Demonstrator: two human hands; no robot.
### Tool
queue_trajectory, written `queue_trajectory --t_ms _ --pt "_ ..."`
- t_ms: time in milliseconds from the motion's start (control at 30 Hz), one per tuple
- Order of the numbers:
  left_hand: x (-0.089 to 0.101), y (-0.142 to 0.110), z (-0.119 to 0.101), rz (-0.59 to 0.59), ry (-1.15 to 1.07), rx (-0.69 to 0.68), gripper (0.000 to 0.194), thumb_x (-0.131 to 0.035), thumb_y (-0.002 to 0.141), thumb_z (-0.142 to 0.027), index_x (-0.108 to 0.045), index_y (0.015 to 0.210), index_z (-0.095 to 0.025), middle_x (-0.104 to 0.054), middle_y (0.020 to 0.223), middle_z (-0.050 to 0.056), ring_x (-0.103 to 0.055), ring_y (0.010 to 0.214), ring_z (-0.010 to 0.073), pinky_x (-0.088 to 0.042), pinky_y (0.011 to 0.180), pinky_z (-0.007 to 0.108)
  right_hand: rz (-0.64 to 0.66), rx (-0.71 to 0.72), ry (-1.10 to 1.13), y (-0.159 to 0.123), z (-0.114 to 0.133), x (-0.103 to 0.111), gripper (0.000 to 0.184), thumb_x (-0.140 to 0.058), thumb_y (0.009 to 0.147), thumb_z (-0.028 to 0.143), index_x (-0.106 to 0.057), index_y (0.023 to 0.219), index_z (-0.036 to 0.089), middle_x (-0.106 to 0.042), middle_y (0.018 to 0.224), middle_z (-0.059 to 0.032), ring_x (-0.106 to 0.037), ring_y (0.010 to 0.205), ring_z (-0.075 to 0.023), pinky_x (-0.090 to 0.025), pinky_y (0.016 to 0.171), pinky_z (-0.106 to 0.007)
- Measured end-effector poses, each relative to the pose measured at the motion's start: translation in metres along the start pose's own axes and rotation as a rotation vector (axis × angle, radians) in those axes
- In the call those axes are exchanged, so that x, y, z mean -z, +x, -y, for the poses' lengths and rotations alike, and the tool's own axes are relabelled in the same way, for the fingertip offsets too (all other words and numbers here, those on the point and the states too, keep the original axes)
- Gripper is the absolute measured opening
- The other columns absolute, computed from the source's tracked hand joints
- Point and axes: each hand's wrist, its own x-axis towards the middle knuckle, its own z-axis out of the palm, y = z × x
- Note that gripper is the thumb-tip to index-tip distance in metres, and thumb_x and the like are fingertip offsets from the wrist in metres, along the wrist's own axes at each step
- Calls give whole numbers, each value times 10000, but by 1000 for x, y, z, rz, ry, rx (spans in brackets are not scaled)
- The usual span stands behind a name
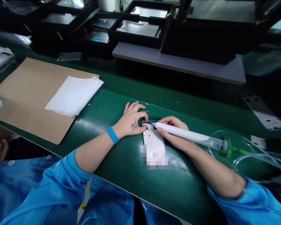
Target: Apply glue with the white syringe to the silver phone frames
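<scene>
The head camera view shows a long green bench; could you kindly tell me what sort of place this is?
This looks like an electronics assembly line, probably for phones: a green bench mat, a tube-fed dispensing syringe applied to a metal frame, and black trays of similar frames.

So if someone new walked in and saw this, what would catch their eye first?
The thick white syringe would likely draw the eye first: the right hand holds it at centre, its tip at the top end of a metal frame on the green mat. Beside it, the left hand shows a tattoo and a bright blue wristband. Along the far side, black trays holding metal plates stand out.
</scene>
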Motion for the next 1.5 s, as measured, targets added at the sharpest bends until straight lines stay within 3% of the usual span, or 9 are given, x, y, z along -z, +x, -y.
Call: queue_trajectory --t_ms 533,1033,1500 --pt "-3 1 2 -27 -10 -20 152 -745 800 -339 -717 923 -255 -582 1380 71 -333 1549 368 -110 1282 657 19 -40 -6 0 4 1 237 -813 821 415 -695 978 281 -721 823 -28 -655 694 -206 -517 602 -333" --pt "1 2 -3 18 -3 3 148 -748 820 -344 -713 932 -252 -564 1395 63 -311 1555 373 -103 1297 651 39 -32 -2 -2 4 4 242 -816 833 425 -703 992 282 -729 852 -29 -661 714 -205 -526 632 -340" --pt "0 2 -2 12 -8 -1 151 -763 808 -335 -711 921 -251 -566 1399 68 -310 1559 372 -103 1293 653 30 -20 -29 -1 4 5 256 -809 821 477 -695 948 287 -712 798 -25 -639 673 -202 -514 604 -337"
